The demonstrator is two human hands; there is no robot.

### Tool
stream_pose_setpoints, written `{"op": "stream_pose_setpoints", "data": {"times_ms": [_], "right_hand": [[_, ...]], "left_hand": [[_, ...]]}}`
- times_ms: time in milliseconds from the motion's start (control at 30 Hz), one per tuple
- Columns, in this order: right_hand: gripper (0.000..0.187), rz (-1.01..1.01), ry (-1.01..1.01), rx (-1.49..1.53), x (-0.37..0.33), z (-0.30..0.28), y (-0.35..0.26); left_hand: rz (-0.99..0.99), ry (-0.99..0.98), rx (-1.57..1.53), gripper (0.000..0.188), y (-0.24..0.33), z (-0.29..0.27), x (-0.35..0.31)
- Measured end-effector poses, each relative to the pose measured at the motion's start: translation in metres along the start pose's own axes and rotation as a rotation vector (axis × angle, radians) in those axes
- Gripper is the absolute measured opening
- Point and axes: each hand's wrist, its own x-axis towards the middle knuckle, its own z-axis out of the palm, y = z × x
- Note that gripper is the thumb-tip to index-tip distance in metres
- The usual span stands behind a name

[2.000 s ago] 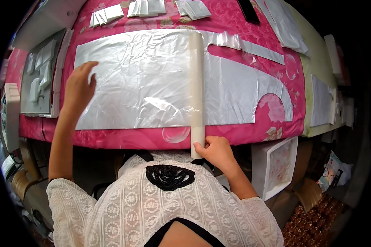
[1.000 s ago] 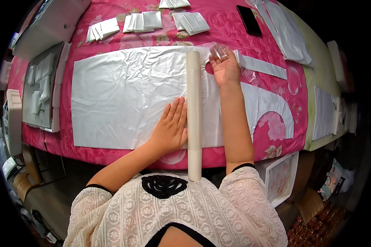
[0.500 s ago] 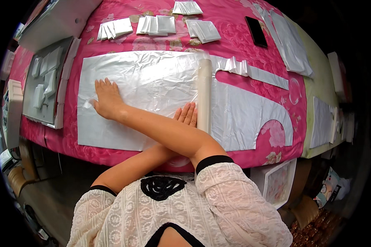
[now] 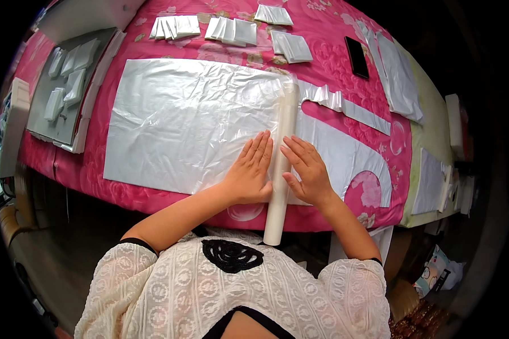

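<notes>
A large silvery-white plastic sheet [image 4: 169, 127] lies flat and lightly wrinkled across the bed or table cover. Across it stands a pale roll [image 4: 285, 147], its near end jutting past the front edge toward me. My left hand [image 4: 251, 172] lies flat on the sheet just left of the roll, fingers straight, thumb against the roll. On the roll's right side my right hand [image 4: 310, 171] is stretched flat, its fingertips and thumb at the roll's edge. Right of it the plastic continues as a cut piece [image 4: 345, 161] with a curved notch and a strap. Neither hand grasps anything.
Folded plastic packs [image 4: 232, 31] lie in several groups along the far side, near a black phone [image 4: 357, 56]. A grey tray [image 4: 37, 116] with small white packets stands at left. More plastic sheets [image 4: 398, 79] rest at right. Pink floral cloth [image 4: 209, 53] covers the surface.
My right hand has come back from the left part of the sheet to the roll's right side, uncrossing my arms. The left hand stays beside the roll. The whole view has shifted slightly.
</notes>
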Motion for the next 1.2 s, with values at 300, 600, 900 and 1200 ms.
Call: {"op": "stream_pose_setpoints", "data": {"times_ms": [300, 600, 900, 1200], "right_hand": [[0.058, -0.210, -0.254, -0.064, 0.024, 0.025, 0.008], [0.045, -0.729, -0.388, 0.727, 0.130, 0.075, -0.148], [0.057, -0.443, -0.323, -0.055, 0.170, 0.101, -0.043], [0.054, -0.734, -0.214, 0.005, 0.292, 0.199, -0.139]], "left_hand": [[-0.089, 0.380, -0.550, 0.062, -0.026, -0.101, -0.042], [-0.473, 0.648, -0.584, 0.064, -0.050, -0.144, -0.163], [-0.602, 0.682, -0.614, 0.065, -0.040, -0.146, -0.223], [-0.834, 0.527, -0.015, 0.075, -0.034, -0.153, -0.227]]}}
